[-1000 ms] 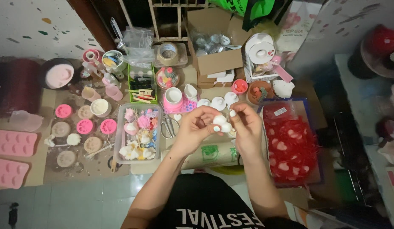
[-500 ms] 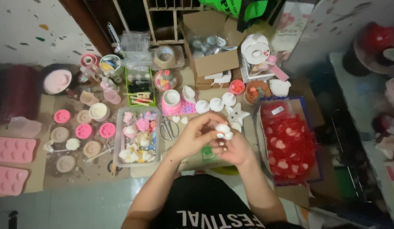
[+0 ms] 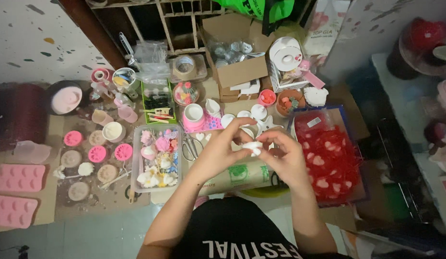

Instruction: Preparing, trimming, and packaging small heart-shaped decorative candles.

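hands, left [image 3: 218, 151] and right [image 3: 285, 158], pinch small white piece [image 3: 254, 146] between them

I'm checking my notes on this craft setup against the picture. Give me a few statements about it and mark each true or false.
1. Both hands hold one small white piece between them. True: the left hand and right hand meet on it.
2. The scissors are in the right hand. False: they lie on the surface, beside the clear tray of flowers.
3. The box at the person's right holds red shredded filling. True.
4. The pink moulds lie at the far right. False: they lie at the far left.
5. The roll of tape sits beyond the hands, near the cardboard box. True.
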